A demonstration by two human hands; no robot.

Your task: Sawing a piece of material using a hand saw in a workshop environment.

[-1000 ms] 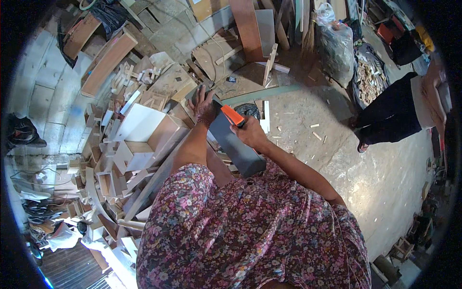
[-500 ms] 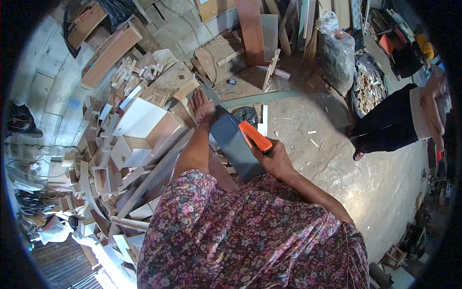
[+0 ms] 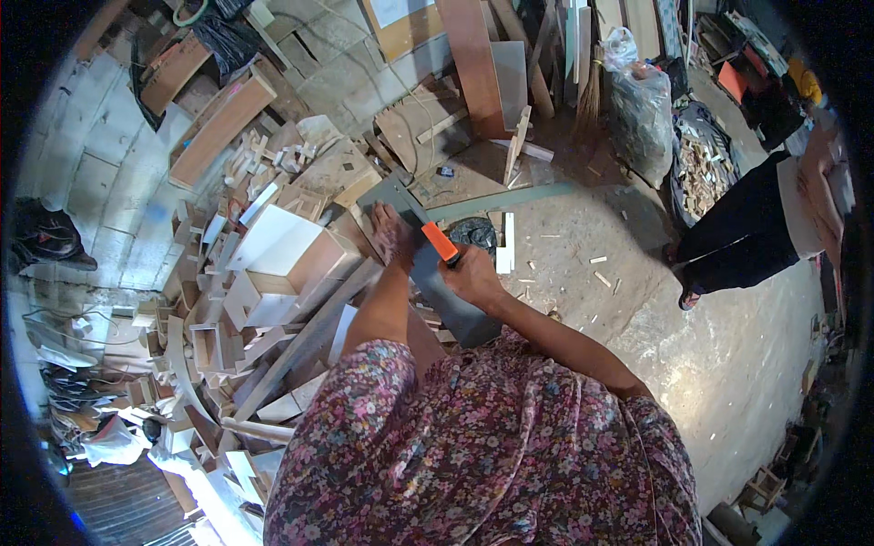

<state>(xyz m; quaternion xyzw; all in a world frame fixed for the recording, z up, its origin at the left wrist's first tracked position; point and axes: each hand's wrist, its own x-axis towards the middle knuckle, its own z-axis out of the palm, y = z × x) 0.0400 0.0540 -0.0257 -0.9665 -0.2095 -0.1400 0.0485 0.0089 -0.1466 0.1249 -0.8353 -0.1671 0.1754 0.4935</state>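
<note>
My right hand [image 3: 473,276] is wrapped round the handle of a handsaw [image 3: 440,240], orange with a dark grip end. Its narrow blade points forward and lies over a long dark grey board [image 3: 446,305]. The board stretches away from my body at a slant, its near end close to my floral clothing. On the board's far left part rests my left hand [image 3: 392,234], fingers stretched forward and holding nothing. Whether the saw's teeth touch the board cannot be made out.
A large heap of wooden offcuts and box pieces [image 3: 282,241] fills the left. Ahead lean tall planks [image 3: 473,68] and a clear plastic bag [image 3: 640,118]. Wood scraps fill a sack [image 3: 706,168] at the right, near another person [image 3: 742,232]. Small chips lie on the concrete floor [image 3: 655,337].
My right hand and the saw have moved forward and left along the board, closer to my left hand. The whole view has shifted slightly.
</note>
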